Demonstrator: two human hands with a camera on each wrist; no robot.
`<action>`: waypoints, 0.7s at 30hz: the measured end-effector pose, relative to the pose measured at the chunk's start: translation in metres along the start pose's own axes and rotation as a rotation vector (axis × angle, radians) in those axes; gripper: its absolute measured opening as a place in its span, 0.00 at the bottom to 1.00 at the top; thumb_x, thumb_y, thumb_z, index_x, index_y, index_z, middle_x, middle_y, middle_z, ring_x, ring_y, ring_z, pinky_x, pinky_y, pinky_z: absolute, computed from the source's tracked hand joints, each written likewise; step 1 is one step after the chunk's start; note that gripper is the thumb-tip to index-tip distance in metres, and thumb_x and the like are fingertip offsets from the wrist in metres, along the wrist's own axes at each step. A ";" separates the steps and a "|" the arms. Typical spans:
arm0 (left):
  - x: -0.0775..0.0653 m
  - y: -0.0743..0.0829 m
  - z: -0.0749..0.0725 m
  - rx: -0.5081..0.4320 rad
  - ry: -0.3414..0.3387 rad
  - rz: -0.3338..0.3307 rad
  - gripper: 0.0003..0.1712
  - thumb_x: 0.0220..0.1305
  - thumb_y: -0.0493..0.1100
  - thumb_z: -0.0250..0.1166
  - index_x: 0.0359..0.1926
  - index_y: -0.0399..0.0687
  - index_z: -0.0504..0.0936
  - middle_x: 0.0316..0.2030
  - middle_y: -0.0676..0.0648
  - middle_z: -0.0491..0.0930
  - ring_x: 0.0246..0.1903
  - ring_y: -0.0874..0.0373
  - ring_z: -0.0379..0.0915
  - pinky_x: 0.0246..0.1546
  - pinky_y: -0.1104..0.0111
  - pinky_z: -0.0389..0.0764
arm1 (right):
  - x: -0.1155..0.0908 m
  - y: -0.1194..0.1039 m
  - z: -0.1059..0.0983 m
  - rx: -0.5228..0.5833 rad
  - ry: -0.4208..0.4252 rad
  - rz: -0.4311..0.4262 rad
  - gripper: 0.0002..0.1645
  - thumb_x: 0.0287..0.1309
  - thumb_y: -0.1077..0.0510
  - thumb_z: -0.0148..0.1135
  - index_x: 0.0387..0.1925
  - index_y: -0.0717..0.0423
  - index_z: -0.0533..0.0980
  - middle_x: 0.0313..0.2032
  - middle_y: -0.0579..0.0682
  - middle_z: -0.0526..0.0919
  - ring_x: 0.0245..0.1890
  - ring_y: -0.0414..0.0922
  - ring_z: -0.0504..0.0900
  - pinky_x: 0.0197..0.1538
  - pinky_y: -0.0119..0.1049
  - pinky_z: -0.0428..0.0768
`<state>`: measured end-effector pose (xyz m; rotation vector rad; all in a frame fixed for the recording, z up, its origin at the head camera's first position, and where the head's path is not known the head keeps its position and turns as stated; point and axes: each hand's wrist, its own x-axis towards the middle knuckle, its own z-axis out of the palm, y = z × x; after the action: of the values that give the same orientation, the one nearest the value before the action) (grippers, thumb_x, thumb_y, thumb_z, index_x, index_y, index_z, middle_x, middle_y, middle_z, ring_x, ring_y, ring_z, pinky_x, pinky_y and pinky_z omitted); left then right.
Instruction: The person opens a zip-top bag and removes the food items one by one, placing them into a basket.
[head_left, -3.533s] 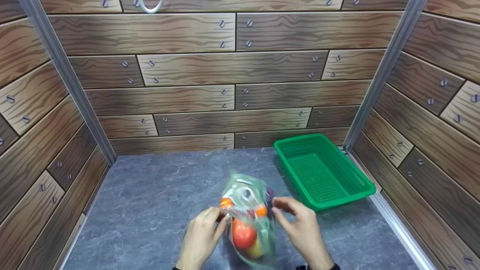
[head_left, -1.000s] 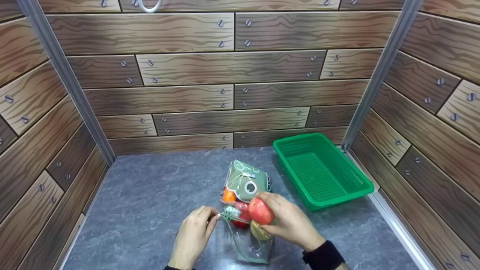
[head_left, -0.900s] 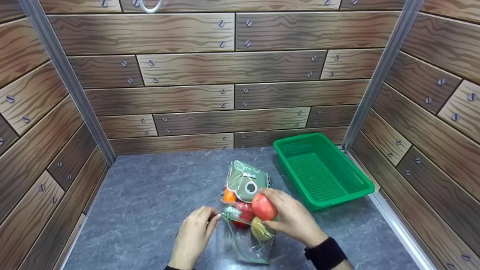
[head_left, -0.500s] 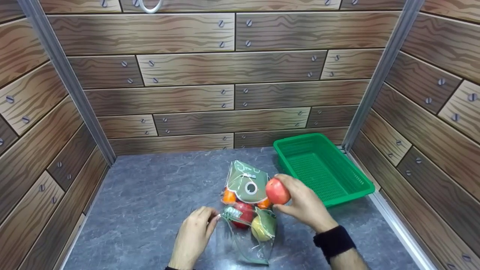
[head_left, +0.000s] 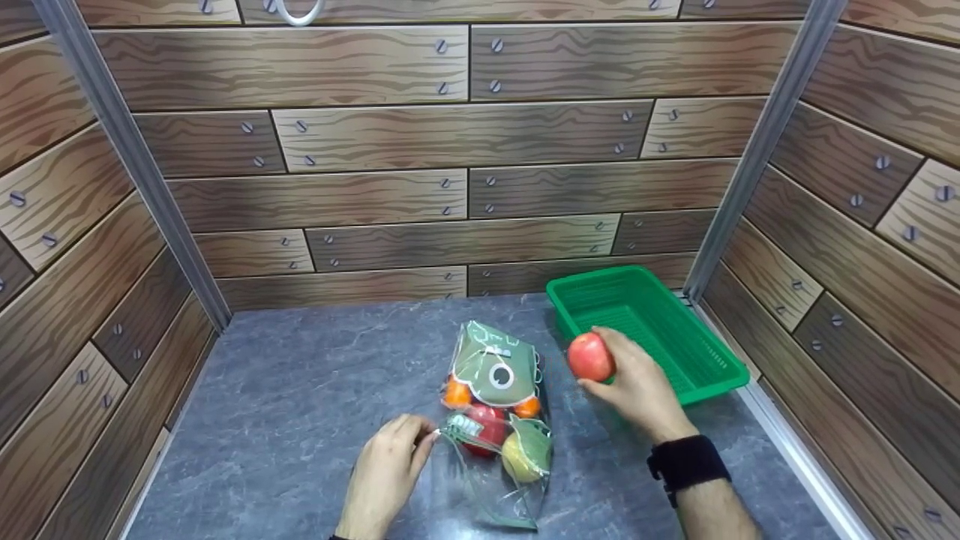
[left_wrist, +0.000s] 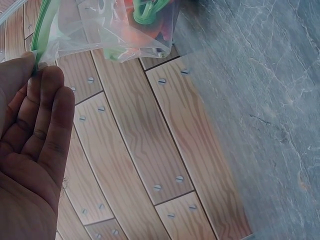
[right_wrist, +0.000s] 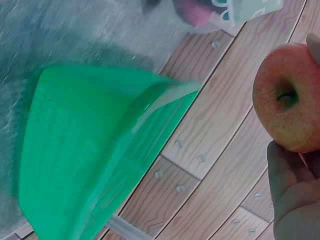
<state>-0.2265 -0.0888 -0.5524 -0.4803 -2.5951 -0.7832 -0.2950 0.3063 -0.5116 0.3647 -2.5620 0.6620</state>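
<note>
I have a red apple [head_left: 589, 357] in the right hand [head_left: 637, 382], its grip curled round the fruit, near the green plastic basket [head_left: 679, 322] at the worktop's [head_left: 315, 390] far right corner. The left hand [head_left: 385, 469], fingertips together, pinches a clear, green-trimmed bag [head_left: 495, 499] toward the near edge.

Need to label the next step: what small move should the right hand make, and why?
Probably ease the apple right and lower it into the green basket: the right hand holds it outside the clear bag, overlapping the basket's left side in the head view, while the left hand pinches the bag's edge.
</note>
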 end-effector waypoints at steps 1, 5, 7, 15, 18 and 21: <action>0.000 0.000 0.000 0.000 -0.001 -0.001 0.04 0.72 0.51 0.70 0.38 0.61 0.84 0.33 0.63 0.82 0.33 0.71 0.76 0.35 0.71 0.80 | 0.000 0.003 -0.001 -0.002 0.004 0.015 0.54 0.44 0.50 0.88 0.72 0.56 0.72 0.66 0.60 0.81 0.64 0.61 0.82 0.65 0.61 0.81; -0.001 0.000 -0.001 -0.010 -0.009 -0.007 0.04 0.71 0.50 0.70 0.39 0.61 0.84 0.33 0.63 0.82 0.33 0.71 0.76 0.35 0.72 0.80 | 0.000 0.017 -0.003 -0.018 0.008 0.081 0.55 0.46 0.49 0.86 0.73 0.58 0.70 0.67 0.63 0.80 0.65 0.63 0.81 0.64 0.63 0.79; -0.001 0.000 -0.001 -0.020 -0.012 -0.011 0.03 0.71 0.50 0.70 0.39 0.60 0.84 0.34 0.63 0.82 0.33 0.72 0.75 0.34 0.73 0.80 | -0.002 0.023 -0.003 -0.021 0.006 0.116 0.55 0.48 0.49 0.86 0.74 0.59 0.69 0.67 0.64 0.79 0.65 0.65 0.80 0.64 0.64 0.79; -0.002 0.001 0.000 -0.030 0.002 -0.001 0.03 0.71 0.48 0.70 0.38 0.59 0.84 0.33 0.63 0.82 0.33 0.72 0.75 0.33 0.73 0.80 | -0.011 0.048 0.000 -0.025 -0.030 0.246 0.56 0.51 0.51 0.84 0.76 0.62 0.65 0.72 0.66 0.73 0.68 0.68 0.76 0.65 0.67 0.77; -0.001 0.002 0.000 -0.028 -0.002 -0.012 0.03 0.71 0.48 0.70 0.38 0.59 0.84 0.33 0.62 0.82 0.33 0.72 0.76 0.33 0.73 0.80 | -0.015 0.055 0.000 -0.034 -0.048 0.276 0.57 0.52 0.50 0.83 0.76 0.64 0.63 0.73 0.68 0.72 0.69 0.69 0.75 0.65 0.68 0.77; -0.001 0.002 0.000 -0.028 -0.006 -0.017 0.03 0.71 0.48 0.70 0.38 0.59 0.84 0.33 0.62 0.82 0.33 0.72 0.76 0.33 0.73 0.80 | -0.019 0.062 0.002 -0.043 -0.056 0.299 0.58 0.53 0.49 0.82 0.77 0.66 0.62 0.72 0.69 0.71 0.68 0.70 0.76 0.64 0.68 0.77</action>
<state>-0.2251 -0.0875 -0.5517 -0.4698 -2.6005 -0.8254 -0.3016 0.3606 -0.5462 -0.0170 -2.7062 0.7071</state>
